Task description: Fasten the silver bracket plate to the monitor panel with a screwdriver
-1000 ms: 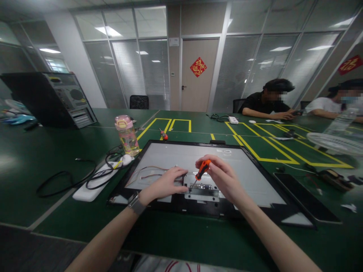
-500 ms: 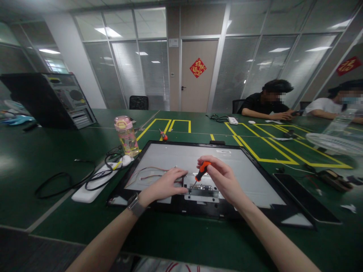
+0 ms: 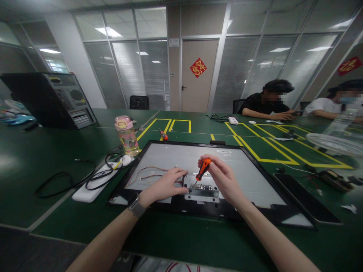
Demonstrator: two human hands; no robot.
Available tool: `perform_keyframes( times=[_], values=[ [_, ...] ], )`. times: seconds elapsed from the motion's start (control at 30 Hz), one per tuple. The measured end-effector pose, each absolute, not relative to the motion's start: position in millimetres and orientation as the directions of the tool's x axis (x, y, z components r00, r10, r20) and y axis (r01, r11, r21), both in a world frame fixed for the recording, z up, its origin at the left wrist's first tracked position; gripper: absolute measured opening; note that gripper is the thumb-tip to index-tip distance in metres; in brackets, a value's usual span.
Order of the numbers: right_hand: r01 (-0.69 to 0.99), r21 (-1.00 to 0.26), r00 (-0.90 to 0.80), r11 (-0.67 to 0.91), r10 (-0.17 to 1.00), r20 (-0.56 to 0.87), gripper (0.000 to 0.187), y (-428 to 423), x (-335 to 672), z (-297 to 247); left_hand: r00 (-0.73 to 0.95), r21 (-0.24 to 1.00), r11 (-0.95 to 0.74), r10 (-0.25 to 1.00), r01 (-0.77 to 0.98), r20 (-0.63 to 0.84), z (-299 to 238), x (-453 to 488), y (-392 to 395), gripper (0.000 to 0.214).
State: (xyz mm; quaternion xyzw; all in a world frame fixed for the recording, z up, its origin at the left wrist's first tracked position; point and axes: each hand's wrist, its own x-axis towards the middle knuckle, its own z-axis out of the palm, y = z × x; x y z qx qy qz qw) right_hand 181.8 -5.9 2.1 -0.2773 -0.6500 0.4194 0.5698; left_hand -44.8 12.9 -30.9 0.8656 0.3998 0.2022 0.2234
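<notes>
A monitor panel (image 3: 244, 177) lies face down on the green table, its grey metal back up. Near its front edge sits a small metal bracket (image 3: 202, 192) with a connector. My right hand (image 3: 224, 179) is closed round an orange-handled screwdriver (image 3: 202, 172), whose tip points down at the left end of the bracket. My left hand (image 3: 166, 185), a watch on its wrist, rests flat on the panel just left of the bracket, fingers stretched toward the tip. Thin coloured wires (image 3: 147, 173) run across the panel to the left hand.
A pink-lidded bottle (image 3: 126, 136), a white keyboard-like slab (image 3: 95, 182) and black cables (image 3: 68, 180) lie to the left. A computer case (image 3: 56, 99) stands far left. A second red screwdriver (image 3: 163, 134) lies behind. Two people sit far right. A black slab (image 3: 304, 197) lies right.
My right hand has shifted its fingers slightly on the screwdriver handle, which stays over the same spot. The left hand has barely moved.
</notes>
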Motion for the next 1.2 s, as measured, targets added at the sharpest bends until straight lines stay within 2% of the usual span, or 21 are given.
perform_keyframes(
  times=[0.13,0.37,0.53,0.67,0.77,0.93,1.2],
  values=[
    [-0.088,-0.838,-0.194,0.538,0.816,0.544,0.019,-9.1,180.0,4.9,0.599,0.55,-0.581,0.782,0.6,0.174,-29.8,-44.4,12.2,0.057],
    [-0.066,-0.841,-0.239,0.537,0.809,0.536,0.03,-13.5,180.7,8.6,0.597,0.566,-0.558,0.79,0.608,0.137,-24.6,-43.8,9.9,0.058],
    [0.046,-0.808,-0.136,0.587,0.805,0.577,0.035,-10.3,179.2,6.3,0.597,0.553,-0.567,0.788,0.61,0.149,-28.7,-45.2,11.4,0.059],
    [0.144,-0.744,-0.031,0.652,0.755,0.655,0.021,-6.3,180.6,4.8,0.6,0.554,-0.56,0.789,0.616,0.132,-30.7,-46.0,12.7,0.06],
    [0.152,-0.725,-0.055,0.672,0.738,0.673,0.021,-7.7,182.7,6.3,0.602,0.555,-0.562,0.787,0.613,0.131,-31.2,-46.5,13.5,0.06],
    [0.071,-0.76,-0.134,0.646,0.761,0.635,0.03,-12.2,183.1,7.8,0.608,0.541,-0.576,0.781,0.613,0.144,-31.4,-46.5,13.5,0.06],
    [0.171,-0.705,-0.099,0.689,0.724,0.683,0.024,-10.9,181.3,6.5,0.603,0.545,-0.577,0.783,0.609,0.155,-31.9,-46.2,13.0,0.06]
  ],
)
